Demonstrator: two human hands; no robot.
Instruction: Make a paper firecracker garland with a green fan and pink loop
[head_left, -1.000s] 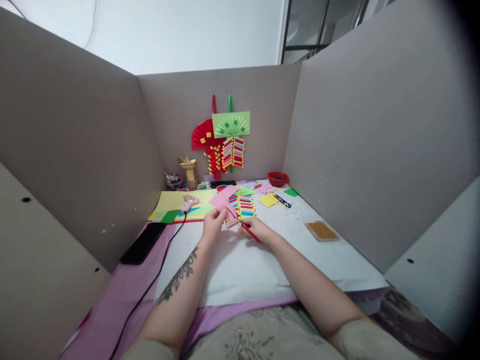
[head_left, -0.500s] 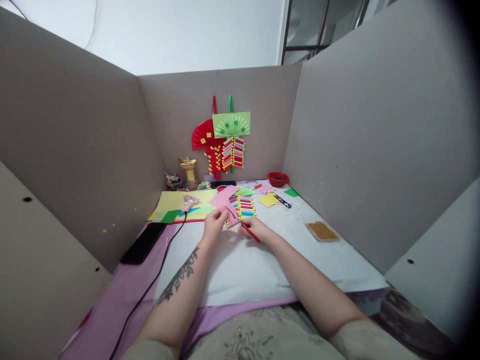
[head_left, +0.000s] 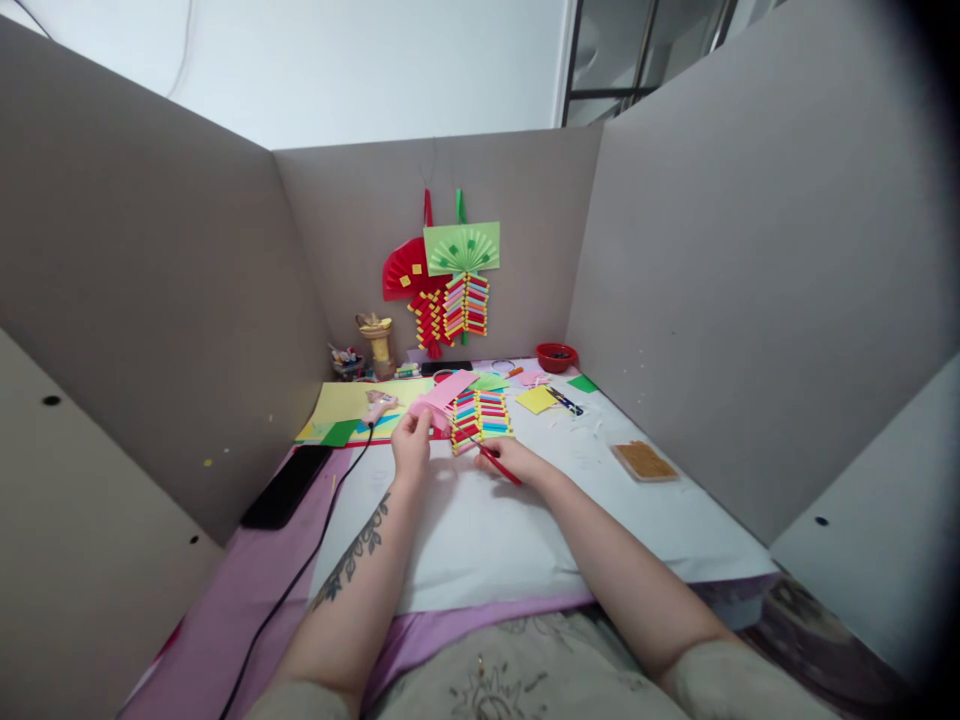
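Pink paper (head_left: 437,412): at the fingertips of my left hand (head_left: 412,440), thumb and fingers pinched together on it. Cutting looks to me like the step in hand; I'd grip close to the cutting line and keep the sheet taut, since paper this limp would likely buckle between blades.

Paper-roll string (head_left: 493,411): two columns of coloured rolls with yellow ends, lying between my hands and reaching just beyond them. The scissor tips point over its near end, so I'd lift any cut well above it, or I could nick a roll.

Red-handled scissors (head_left: 501,467): in my right hand, pointing across toward my left. I'd hold them steady and feed the paper with the other hand, in long even strokes. Whether the blades stand apart is too small to tell.

Right hand (head_left: 517,461): clamped round the red handles, low beside the rolls. A loose wrist should help keep the line straight.

Left-hand shift: compared with half a second ago, it sits further left and the pink paper has come away with it; more rolls show in the space between my hands.

Right-hand shift: hardly any; hand and scissors match the earlier place.
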